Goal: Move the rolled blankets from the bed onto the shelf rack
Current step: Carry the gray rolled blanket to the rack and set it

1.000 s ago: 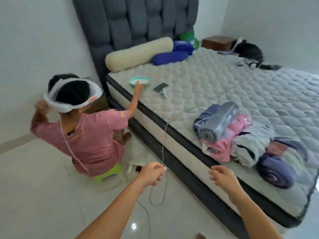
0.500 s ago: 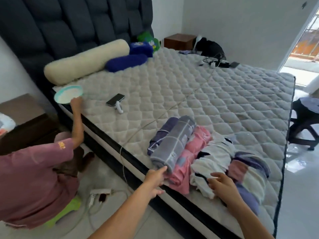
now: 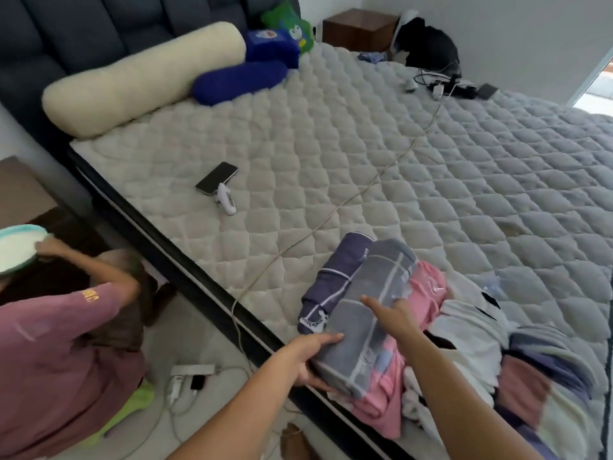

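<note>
We judge the task to be at its very start: every rolled blanket we can see lies in a heap at the near edge of the bed [image 3: 381,154], and the shelf rack is nowhere in view, so nothing appears moved yet. We count roughly 5 rolls, though the right end of the heap is blurred.

Our left hand [image 3: 310,358] is wrapped on the near end of the grey checked roll [image 3: 371,313], thumb on top and fingers underneath, so that grip is clamped on it. The roll rests on top of the pink roll [image 3: 428,293] and against the navy roll [image 3: 335,280]. Our right hand [image 3: 394,315] lies on the grey roll's upper side with the fingers spread apart; it touches the cloth but we cannot tell that it has closed on anything.
</note>
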`<state>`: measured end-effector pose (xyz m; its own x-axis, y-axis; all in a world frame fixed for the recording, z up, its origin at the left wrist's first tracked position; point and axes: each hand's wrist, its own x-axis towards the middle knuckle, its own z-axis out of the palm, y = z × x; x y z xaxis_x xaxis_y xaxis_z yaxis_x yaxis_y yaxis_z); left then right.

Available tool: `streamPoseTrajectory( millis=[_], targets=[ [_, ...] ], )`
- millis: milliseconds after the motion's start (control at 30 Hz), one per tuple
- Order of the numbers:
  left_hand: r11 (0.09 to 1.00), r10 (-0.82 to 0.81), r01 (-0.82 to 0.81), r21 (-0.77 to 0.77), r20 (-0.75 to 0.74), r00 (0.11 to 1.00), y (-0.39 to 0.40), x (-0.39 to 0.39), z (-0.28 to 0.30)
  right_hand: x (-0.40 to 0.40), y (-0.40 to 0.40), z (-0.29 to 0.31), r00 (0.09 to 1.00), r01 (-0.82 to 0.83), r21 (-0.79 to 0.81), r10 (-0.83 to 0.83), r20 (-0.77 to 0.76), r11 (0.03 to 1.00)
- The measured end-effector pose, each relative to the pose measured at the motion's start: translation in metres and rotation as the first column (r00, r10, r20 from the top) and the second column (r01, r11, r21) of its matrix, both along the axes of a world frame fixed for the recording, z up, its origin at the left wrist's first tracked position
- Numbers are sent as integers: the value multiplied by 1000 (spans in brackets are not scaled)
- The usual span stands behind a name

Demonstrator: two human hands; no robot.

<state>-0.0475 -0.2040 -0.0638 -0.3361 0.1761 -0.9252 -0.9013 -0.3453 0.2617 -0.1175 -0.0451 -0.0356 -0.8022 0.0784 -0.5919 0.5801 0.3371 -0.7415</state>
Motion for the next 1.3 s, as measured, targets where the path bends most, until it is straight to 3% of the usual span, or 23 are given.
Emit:
streamPoseTrajectory(
  millis=[100,200,567,700,867,1100,1300],
  targets=[
    [1000,-13,13,16,36,999,-2,-4,-5,-4,-12,-10,978,125,-37,-117,170,991],
    [1000,-20,19,14,49,999,-4,-7,-16,-14,-16,-20,964,154,-86,-131,231,984],
    [995,-50,51,-89,14,999,-5,-10,-24,-23,-3,-40,969,110,-130,-77,236,985],
    [973,56,-79,-217,-111,992,10,9,-14,-24,6,-31,971,62,-200,-12,241,978],
    [955,184,-229,-188,-228,956,24,43,19,-10,19,-18,992,-41,-299,73,98,953],
    [836,452,-525,-159,-343,823,20,116,40,29,-11,20,944,-328,-365,315,-98,871],
    [618,665,-773,-144,-428,612,10,214,49,101,-67,45,811,-585,-298,545,-214,754]
  ],
)
